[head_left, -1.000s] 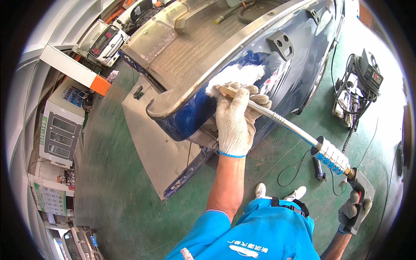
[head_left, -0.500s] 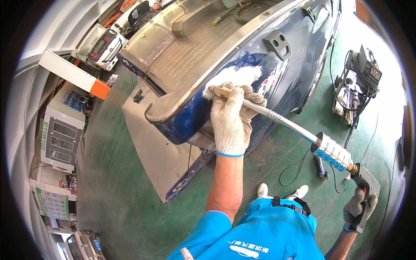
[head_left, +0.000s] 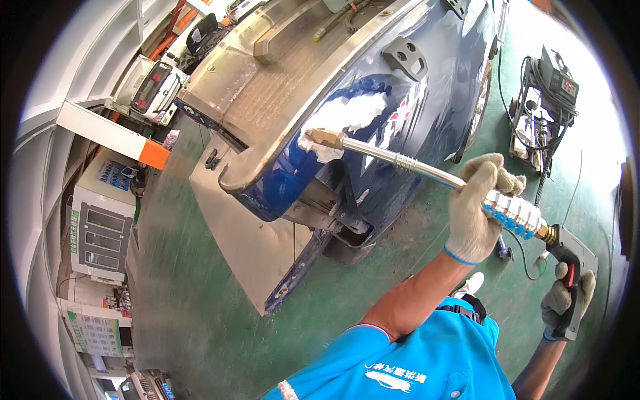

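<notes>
A long slide-hammer dent puller (head_left: pixel 408 162) slants from the lower right up to the blue side panel (head_left: pixel 270 193) of a pickup truck. Its copper-coloured tip (head_left: pixel 325 137) meets a patch sanded to bare metal (head_left: pixel 353 113). My left hand (head_left: pixel 475 210), in a cream knit glove, is closed around the shaft at the front end of the ribbed silver sliding weight (head_left: pixel 519 213). At far right, my gloved right hand (head_left: pixel 565 301) grips the pistol handle, beside its red trigger (head_left: pixel 569 275).
The beige tailgate (head_left: pixel 233 233) hangs down at the truck's rear. A wheeled machine with coiled cables (head_left: pixel 553 93) stands at right. A small power tool (head_left: pixel 503 249) and its cable lie on the green floor (head_left: pixel 200 320). A white vehicle (head_left: pixel 157 90) is parked behind.
My left hand has left the puller's tip at the panel and moved right along the shaft to the sliding weight. My right hand stays on the handle. The view has shifted slightly.
</notes>
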Available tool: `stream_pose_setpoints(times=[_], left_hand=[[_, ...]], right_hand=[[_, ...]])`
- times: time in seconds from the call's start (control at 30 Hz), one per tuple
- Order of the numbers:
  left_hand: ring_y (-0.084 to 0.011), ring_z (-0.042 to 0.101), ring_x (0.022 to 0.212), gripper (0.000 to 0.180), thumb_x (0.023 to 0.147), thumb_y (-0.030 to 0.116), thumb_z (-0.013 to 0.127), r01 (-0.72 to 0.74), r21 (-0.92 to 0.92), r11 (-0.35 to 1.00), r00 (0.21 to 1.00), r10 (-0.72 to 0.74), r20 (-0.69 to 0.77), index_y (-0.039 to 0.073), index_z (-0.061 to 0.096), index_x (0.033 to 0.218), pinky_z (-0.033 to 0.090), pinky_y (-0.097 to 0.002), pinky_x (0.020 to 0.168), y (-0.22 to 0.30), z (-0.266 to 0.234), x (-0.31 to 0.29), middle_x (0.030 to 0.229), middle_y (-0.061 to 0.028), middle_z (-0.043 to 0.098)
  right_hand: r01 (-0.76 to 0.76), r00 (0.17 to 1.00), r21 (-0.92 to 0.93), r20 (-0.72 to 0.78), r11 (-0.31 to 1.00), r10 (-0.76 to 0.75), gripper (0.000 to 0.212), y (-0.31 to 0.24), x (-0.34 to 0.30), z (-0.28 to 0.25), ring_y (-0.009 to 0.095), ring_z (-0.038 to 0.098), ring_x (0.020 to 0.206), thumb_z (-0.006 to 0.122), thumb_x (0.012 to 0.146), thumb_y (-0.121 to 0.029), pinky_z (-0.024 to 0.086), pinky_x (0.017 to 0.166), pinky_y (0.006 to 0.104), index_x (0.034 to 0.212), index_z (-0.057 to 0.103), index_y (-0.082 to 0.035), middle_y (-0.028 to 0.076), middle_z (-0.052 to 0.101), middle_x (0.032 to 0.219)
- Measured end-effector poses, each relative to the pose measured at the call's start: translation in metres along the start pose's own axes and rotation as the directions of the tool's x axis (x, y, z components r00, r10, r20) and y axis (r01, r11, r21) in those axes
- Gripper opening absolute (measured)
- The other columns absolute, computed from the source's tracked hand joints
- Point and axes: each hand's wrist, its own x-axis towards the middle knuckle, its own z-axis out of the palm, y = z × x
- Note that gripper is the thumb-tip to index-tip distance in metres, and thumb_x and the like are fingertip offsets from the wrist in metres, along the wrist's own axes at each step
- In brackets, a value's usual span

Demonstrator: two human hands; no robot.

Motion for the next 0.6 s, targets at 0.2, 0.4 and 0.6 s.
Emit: stream_pose_setpoints(times=[0.2, 0.4, 0.6], left_hand=[[-0.0173, 0.052, 0.061, 0.021, 0.102, 0.029, 0.054, -0.087, -0.022, 0.996, 0.995, 0.086, -0.043, 0.009, 0.056, 0.096, 0.052, -0.0400, 0.089, 0.082, -0.004, 0.025, 0.065, -0.0030, 0.053], [-0.0264, 0.064, 0.107, 0.037, 0.107, 0.030, 0.050, 0.143, 0.058, 0.988, 0.989, -0.145, 0.031, 0.002, 0.050, 0.132, 0.054, -0.0387, 0.093, -0.031, 0.000, -0.031, 0.108, -0.0138, 0.065], [-0.0244, 0.063, 0.112, 0.034, 0.109, 0.024, 0.047, 0.288, 0.093, 0.953, 0.957, -0.282, -0.074, 0.005, 0.048, 0.136, 0.053, -0.0391, 0.100, -0.035, -0.029, -0.030, 0.117, -0.0126, 0.061]], right_hand=[[0.044, 0.999, -0.029, -0.003, 0.999, -0.044, 0.069, -0.003, -0.004, -0.008, 0.016, 0.053, 0.047, 0.050, 0.103, -0.042, 0.042, 0.039, 0.0268, 0.139, 0.034, 0.014, 0.026, 0.065, 0.102], [0.006, 0.999, 0.062, -0.040, 0.998, -0.003, 0.070, -0.034, -0.025, -0.033, 0.013, 0.041, 0.042, 0.046, 0.104, -0.050, 0.035, 0.041, 0.0260, 0.132, 0.045, 0.014, 0.016, 0.062, 0.071], [0.071, 0.996, -0.123, -0.050, 0.990, -0.078, 0.064, -0.040, -0.046, -0.058, 0.015, 0.044, 0.042, 0.054, 0.101, -0.045, 0.035, 0.037, 0.0276, 0.129, 0.048, 0.012, 0.021, 0.062, 0.095]])
